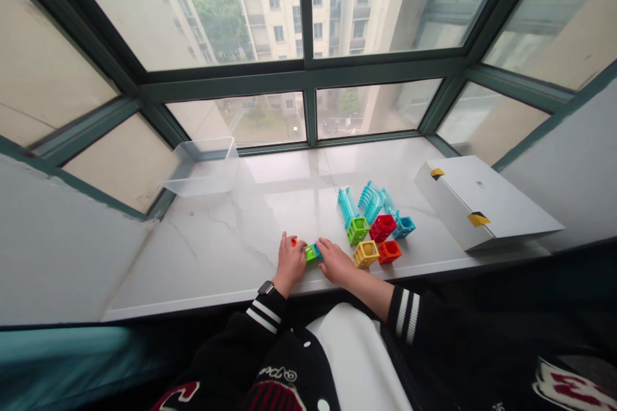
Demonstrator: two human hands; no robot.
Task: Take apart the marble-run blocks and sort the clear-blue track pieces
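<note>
My left hand (290,261) is closed around a small row of plastic toy blocks low on the white sill. A bit of orange block (294,241) peeks out at its fingers, and a green block (310,252) shows between my two hands. My right hand (334,262) has its fingers on a blue block (317,250) at the row's right end. Just right of that hand stand a yellow block (366,254), an orange-red block (389,252), a green block (357,230), a red block (382,227) and a blue block (403,227).
Translucent turquoise track pieces (371,201) lie behind the loose blocks. A clear plastic bin (205,170) stands at the back left of the marble-patterned sill (231,237). On the right is a white box (486,199) with yellow-and-black tabs. Windows border the far side.
</note>
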